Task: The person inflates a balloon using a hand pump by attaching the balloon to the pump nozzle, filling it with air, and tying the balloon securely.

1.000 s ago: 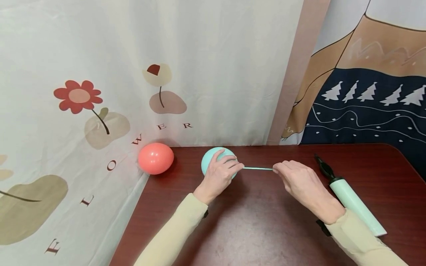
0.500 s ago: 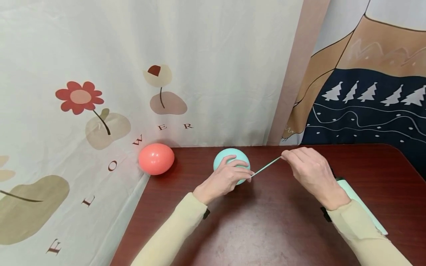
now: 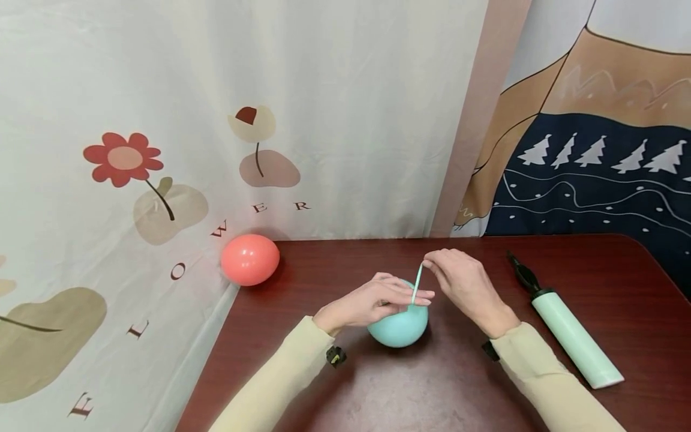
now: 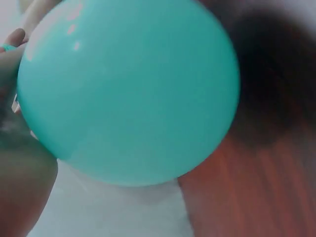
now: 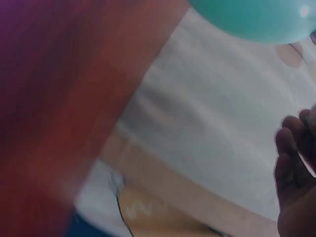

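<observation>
A turquoise balloon [image 3: 399,330] hangs below my left hand [image 3: 372,303], its round body low over the table. It fills much of the left wrist view, where the balloon [image 4: 133,94] hides part of that hand. My left fingers hold it at the base of the neck, fairly straight. The stretched neck [image 3: 418,282] runs up over these fingers as a thin strip. Its upper end is pinched by my right hand [image 3: 464,285], just up and to the right. In the right wrist view, the fingers of the right hand [image 5: 296,168] are dark and partly cut off.
On the dark red table [image 3: 302,264], a coral-red balloon [image 3: 251,260] rests at the back left against the printed curtain [image 3: 351,120]. A pale green hand pump [image 3: 577,339] with a black nozzle lies to the right of my right hand.
The balloon and left hand have moved right and nearer, and the balloon has turned so its neck points up. My right hand has come left; the stretched neck looks shorter and steeper.
</observation>
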Demonstrator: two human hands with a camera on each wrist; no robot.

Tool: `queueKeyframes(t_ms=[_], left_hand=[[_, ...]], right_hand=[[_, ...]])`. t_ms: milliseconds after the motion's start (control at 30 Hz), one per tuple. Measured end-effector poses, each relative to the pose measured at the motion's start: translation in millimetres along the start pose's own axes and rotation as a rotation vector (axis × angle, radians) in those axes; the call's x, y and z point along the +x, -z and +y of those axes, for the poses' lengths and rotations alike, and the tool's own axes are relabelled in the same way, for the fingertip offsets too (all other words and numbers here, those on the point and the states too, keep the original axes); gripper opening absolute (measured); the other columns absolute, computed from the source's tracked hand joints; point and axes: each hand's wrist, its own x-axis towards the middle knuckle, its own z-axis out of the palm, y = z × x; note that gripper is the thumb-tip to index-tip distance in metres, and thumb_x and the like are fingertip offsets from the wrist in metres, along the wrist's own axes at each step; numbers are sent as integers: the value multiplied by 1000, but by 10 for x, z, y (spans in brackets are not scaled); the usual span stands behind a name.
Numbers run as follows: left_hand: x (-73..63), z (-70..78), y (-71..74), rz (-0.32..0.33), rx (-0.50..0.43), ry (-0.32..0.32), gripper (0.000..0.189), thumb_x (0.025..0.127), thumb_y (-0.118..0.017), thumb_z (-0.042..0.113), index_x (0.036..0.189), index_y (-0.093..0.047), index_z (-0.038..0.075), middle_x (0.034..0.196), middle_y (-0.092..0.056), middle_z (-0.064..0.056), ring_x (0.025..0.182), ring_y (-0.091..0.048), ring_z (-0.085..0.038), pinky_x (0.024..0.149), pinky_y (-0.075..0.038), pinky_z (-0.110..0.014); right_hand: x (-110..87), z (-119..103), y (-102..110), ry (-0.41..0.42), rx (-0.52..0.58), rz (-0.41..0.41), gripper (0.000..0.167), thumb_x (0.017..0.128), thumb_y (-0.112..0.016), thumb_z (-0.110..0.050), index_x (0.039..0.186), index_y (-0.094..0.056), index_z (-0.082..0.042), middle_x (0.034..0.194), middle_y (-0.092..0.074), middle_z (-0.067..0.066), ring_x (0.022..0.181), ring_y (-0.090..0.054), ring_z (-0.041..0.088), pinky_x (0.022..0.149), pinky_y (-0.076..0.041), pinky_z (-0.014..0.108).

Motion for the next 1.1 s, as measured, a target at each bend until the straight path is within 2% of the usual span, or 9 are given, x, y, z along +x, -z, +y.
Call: queueKeyframes(t_ms=[167,333,533,633,733,833,933,1000,1100], left_hand=[[-38,7,-15,61,-300,44,37,104,-61,7,141,-63,4,145,-61,-3,128,-57,-11,111,-41,-33],[-78,12,-16,292,-601,172,40,102,-60,1,143,-59,1,146,-60,-10,121,-61,-23,109,-45,-40],[-47,5,-16,523,-577,385,38,104,-59,9,140,-66,17,141,-65,2,122,-62,-18,105,-50,-43],[3,25,-20,586,-481,474,37,102,-61,8,134,-72,23,131,-70,8,118,-61,-13,100,-52,-41],[71,28,-52,605,-257,464,35,100,-64,4,128,-76,22,121,-74,7,107,-63,-12,94,-52,-35],[122,19,-108,580,114,357,29,98,-70,6,121,-79,20,116,-76,8,102,-64,-11,94,-48,-36],[141,10,-165,561,460,223,19,96,-75,12,112,-82,21,115,-76,11,107,-66,-12,97,-44,-44],[139,-3,-193,550,608,164,14,96,-76,17,107,-81,23,114,-76,14,111,-65,-13,98,-44,-47],[124,-19,-218,522,727,108,10,97,-75,19,105,-79,24,113,-75,16,114,-65,-14,99,-45,-46]], right_hand=[[7,-77,-104,-64,71,-26,13,91,-78,-4,100,-71,-9,91,-70,0,79,-64,17,70,-58,38],[4,-161,-113,-103,94,-64,15,90,-78,-3,101,-71,-11,92,-70,0,81,-62,17,70,-57,39],[36,-327,-69,-14,48,-117,11,93,-76,-8,100,-68,-12,89,-67,0,79,-58,17,71,-52,36],[21,-403,-50,91,-11,-101,7,96,-71,-8,97,-65,-9,82,-60,2,73,-54,18,66,-47,34],[9,-462,-50,162,-47,-71,14,106,-57,-12,95,-63,-5,78,-55,4,69,-51,20,63,-45,33],[18,-500,-55,168,-47,-45,28,111,-44,-17,96,-63,-2,78,-57,5,69,-53,21,64,-49,33],[34,-512,-44,130,-25,-16,16,104,-55,-11,98,-65,-1,82,-64,7,71,-58,21,64,-53,34],[43,-511,-33,101,-1,3,4,96,-64,-6,97,-66,-2,82,-66,6,70,-60,20,62,-55,34],[53,-507,-4,65,36,10,10,87,-72,-2,94,-67,-4,82,-68,3,68,-62,16,57,-55,33]])
